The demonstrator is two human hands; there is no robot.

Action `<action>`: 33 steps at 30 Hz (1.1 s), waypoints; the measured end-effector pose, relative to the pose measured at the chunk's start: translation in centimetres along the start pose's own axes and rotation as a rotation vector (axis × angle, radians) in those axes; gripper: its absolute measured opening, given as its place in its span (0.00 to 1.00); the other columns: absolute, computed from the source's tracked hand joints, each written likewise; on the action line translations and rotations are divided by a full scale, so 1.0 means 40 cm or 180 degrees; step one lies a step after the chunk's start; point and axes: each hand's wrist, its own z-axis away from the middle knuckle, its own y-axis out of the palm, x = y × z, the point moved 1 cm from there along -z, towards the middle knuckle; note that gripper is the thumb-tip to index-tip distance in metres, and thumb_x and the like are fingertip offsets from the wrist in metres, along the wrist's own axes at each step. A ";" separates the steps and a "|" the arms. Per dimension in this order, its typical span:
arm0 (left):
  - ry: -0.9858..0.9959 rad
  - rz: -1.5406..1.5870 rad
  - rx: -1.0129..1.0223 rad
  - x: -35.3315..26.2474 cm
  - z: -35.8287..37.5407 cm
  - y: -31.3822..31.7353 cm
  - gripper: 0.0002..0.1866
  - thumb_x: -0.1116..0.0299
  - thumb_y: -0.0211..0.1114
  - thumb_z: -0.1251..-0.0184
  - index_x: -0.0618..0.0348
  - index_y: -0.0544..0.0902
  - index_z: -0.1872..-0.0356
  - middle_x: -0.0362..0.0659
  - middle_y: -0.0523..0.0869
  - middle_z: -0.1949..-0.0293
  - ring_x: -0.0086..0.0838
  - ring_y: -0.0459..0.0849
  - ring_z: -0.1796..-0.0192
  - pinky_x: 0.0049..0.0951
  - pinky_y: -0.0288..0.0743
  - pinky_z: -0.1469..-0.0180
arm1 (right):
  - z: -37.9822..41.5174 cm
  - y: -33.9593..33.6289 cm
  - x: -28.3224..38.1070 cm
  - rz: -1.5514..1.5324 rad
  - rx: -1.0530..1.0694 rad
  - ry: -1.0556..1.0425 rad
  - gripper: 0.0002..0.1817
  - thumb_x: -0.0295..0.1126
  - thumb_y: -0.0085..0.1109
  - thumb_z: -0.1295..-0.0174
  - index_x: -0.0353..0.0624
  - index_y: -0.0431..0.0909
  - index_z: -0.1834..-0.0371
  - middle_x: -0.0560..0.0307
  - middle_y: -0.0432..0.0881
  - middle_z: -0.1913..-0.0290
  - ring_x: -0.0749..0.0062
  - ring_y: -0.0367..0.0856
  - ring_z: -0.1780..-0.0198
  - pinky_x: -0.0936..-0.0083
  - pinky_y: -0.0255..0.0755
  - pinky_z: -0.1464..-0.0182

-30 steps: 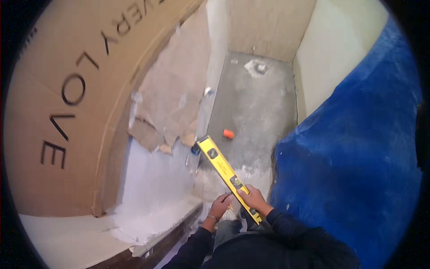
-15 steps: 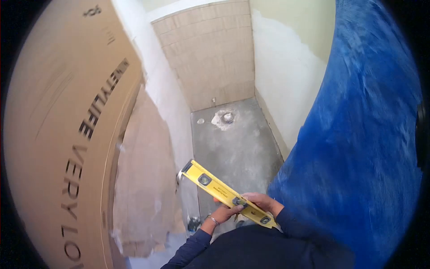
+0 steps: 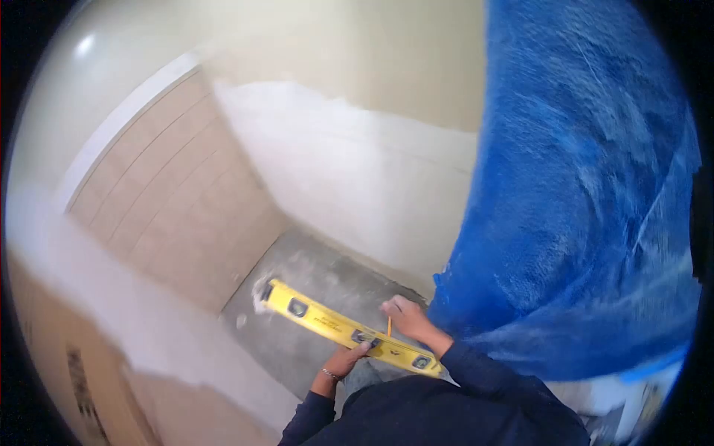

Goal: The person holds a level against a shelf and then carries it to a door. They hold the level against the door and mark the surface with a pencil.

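Note:
A yellow spirit level (image 3: 327,321) with several vials slants across in front of my body, its far end over the grey floor. My left hand (image 3: 347,360) grips it near the middle from below, thumb on its face, a bracelet at the wrist. My right hand (image 3: 405,314) is just above the level's near half, fingers bent together. A thin orange pencil (image 3: 389,325) points down from its fingertips toward the level's upper edge.
Grey floor (image 3: 312,260) lies beyond the level. A tiled wall (image 3: 178,178) rises at left and a partly white wall (image 3: 335,163) ahead. Blue plastic sheeting (image 3: 565,193) hangs at right. A cardboard box (image 3: 67,357) is at lower left.
The view has swung right, with more wall showing and less cardboard. My right hand has come off the level and now shows an orange pencil. My left hand still holds the level.

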 end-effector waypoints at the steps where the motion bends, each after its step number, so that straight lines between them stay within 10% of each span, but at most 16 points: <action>1: -0.0267 -0.0075 -0.0118 0.036 -0.002 -0.036 0.30 0.52 0.63 0.33 0.64 0.69 0.39 0.46 0.77 0.44 0.35 0.78 0.42 0.38 0.73 0.40 | 0.002 -0.021 -0.001 0.0919 -0.0372 -0.0468 0.19 0.45 0.50 0.33 0.40 0.78 0.69 0.47 0.84 0.60 0.49 0.80 0.55 0.63 0.71 0.50; 6: -0.0231 -0.0112 0.0354 -0.006 0.033 -0.012 0.27 0.56 0.66 0.34 0.66 0.72 0.43 0.49 0.80 0.49 0.36 0.83 0.52 0.39 0.84 0.54 | 0.170 -0.130 -0.069 0.2392 -0.1744 0.0171 0.13 0.41 0.54 0.38 0.45 0.79 0.71 0.46 0.82 0.61 0.51 0.76 0.55 0.51 0.66 0.49; 16: 0.0001 -0.0694 0.1569 -0.031 -0.050 -0.114 0.19 0.63 0.68 0.37 0.68 0.79 0.53 0.47 0.84 0.59 0.31 0.85 0.62 0.31 0.84 0.61 | 0.263 0.007 -0.127 0.2650 -0.1565 0.2508 0.14 0.30 0.66 0.51 0.41 0.80 0.60 0.46 0.82 0.50 0.58 0.72 0.40 0.58 0.69 0.48; 23: -0.0430 -0.0765 0.2277 -0.046 -0.141 -0.138 0.17 0.62 0.69 0.37 0.66 0.81 0.56 0.44 0.85 0.64 0.28 0.85 0.64 0.28 0.81 0.62 | 0.385 0.130 0.059 0.1305 -0.2528 0.2316 0.15 0.40 0.51 0.35 0.38 0.79 0.62 0.42 0.83 0.60 0.47 0.82 0.54 0.59 0.72 0.49; 26: -0.0530 -0.0875 0.2652 -0.054 -0.172 -0.155 0.17 0.62 0.69 0.37 0.65 0.81 0.56 0.43 0.86 0.65 0.27 0.84 0.65 0.26 0.80 0.62 | 0.471 0.202 0.133 0.1197 -0.2349 0.1855 0.19 0.46 0.49 0.32 0.38 0.78 0.65 0.48 0.84 0.66 0.56 0.84 0.62 0.64 0.75 0.58; 28: -0.0655 -0.0869 0.3041 -0.045 -0.197 -0.175 0.16 0.62 0.70 0.37 0.64 0.81 0.55 0.42 0.86 0.64 0.25 0.84 0.64 0.25 0.79 0.60 | 0.512 0.260 0.220 -0.0628 -0.1732 0.1538 0.21 0.48 0.48 0.30 0.38 0.76 0.66 0.54 0.83 0.70 0.65 0.83 0.66 0.68 0.73 0.64; 33: -0.0502 -0.0678 0.3570 -0.015 -0.233 -0.226 0.16 0.63 0.69 0.36 0.64 0.82 0.55 0.41 0.86 0.62 0.25 0.84 0.63 0.25 0.79 0.61 | 0.535 0.444 0.273 -0.0503 -0.1416 0.2359 0.21 0.48 0.46 0.29 0.40 0.75 0.67 0.59 0.80 0.73 0.73 0.80 0.70 0.70 0.72 0.65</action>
